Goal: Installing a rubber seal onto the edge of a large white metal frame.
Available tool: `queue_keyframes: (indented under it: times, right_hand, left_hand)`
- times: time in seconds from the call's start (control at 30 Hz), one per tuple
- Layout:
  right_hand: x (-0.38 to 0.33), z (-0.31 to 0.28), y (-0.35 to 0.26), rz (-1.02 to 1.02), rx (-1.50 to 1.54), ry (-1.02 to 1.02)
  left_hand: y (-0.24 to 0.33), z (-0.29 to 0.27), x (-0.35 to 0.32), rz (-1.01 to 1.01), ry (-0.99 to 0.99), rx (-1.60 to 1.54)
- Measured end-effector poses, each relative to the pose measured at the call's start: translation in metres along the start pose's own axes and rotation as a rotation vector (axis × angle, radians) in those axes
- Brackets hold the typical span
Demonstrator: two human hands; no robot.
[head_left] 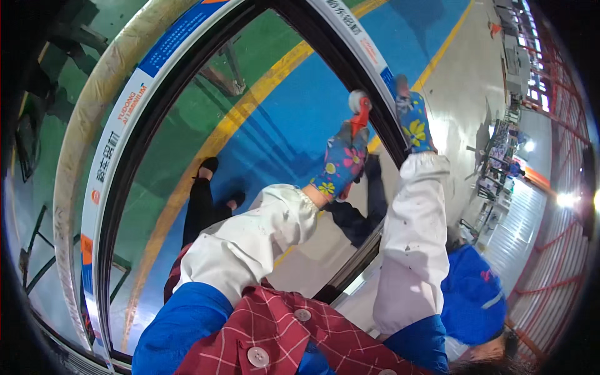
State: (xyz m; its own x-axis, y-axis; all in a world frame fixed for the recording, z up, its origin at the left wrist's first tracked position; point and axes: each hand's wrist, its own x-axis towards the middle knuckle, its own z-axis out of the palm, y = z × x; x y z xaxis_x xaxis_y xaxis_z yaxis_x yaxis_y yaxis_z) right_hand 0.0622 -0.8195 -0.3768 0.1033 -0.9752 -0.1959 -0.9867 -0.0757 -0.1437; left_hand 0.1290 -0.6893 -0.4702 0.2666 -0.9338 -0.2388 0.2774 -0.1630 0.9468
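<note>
A large dark window frame (145,133) with printed white and blue protective film along its outer sides stands tilted in front of me. My left hand (340,159), in a blue flowered glove, reaches over its opening. Closed in that hand is a red-handled tool (360,114) with a round whitish head, close to the frame's right side. My right hand (415,125), gloved alike, is closed against the outer edge of that same side, its fingers pointing away from me. The palm side is hidden. White sleeve covers are on both forearms.
A beige-wrapped padded bar (78,144) curves along the frame's left. A person in blue (473,294) is close at my right. Dark-clad legs (201,209) show through the opening. The floor (275,119) is blue and green with yellow lines. Metal stands (40,244) are at left.
</note>
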Motion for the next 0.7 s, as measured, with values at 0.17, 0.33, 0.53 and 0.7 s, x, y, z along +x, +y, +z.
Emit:
queue_keyframes:
  times: [0.17,0.33,0.53,0.7]
  right_hand:
    - [0.0,0.007,0.014,-0.221,-0.013,0.181]
    - [-0.011,0.003,0.027,-0.185,-0.074,0.259]
    - [-0.002,0.013,0.018,-0.124,0.074,0.237]
    - [0.003,0.017,0.062,-0.526,-0.171,0.418]
  left_hand:
    - [0.009,-0.009,0.019,-0.154,-0.117,-0.063]
    - [0.008,-0.073,0.098,0.854,0.321,1.38]
    - [-0.015,-0.041,0.047,0.727,0.123,0.853]
    - [0.038,-0.008,0.008,-0.247,-0.395,0.05]
